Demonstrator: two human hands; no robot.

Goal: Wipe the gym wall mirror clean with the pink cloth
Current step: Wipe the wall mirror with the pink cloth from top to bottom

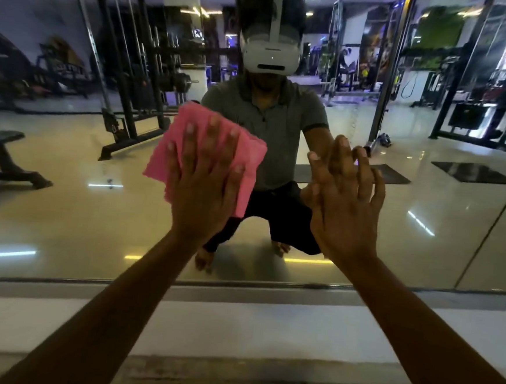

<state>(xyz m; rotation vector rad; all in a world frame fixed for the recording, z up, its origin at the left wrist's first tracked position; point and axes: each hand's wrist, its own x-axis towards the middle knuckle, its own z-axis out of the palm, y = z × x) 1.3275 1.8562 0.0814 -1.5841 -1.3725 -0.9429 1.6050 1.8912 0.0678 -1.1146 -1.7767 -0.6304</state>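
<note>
Pink cloth [209,155] is pressed flat against the mirror [63,207] by the left hand [204,194], fingers spread wide so pressure is shared across it. The right hand [346,208], likewise wide and holding nothing, is braced on the glass, presumably for balance.

The pink cloth [210,146] looks soft and matt against the glossy glass mirror [61,222].

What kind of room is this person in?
Most likely a gym. The big wall mirror reflects a padded workout bench, a cable machine with weight stacks and a shiny open floor with dark exercise mats.
</note>
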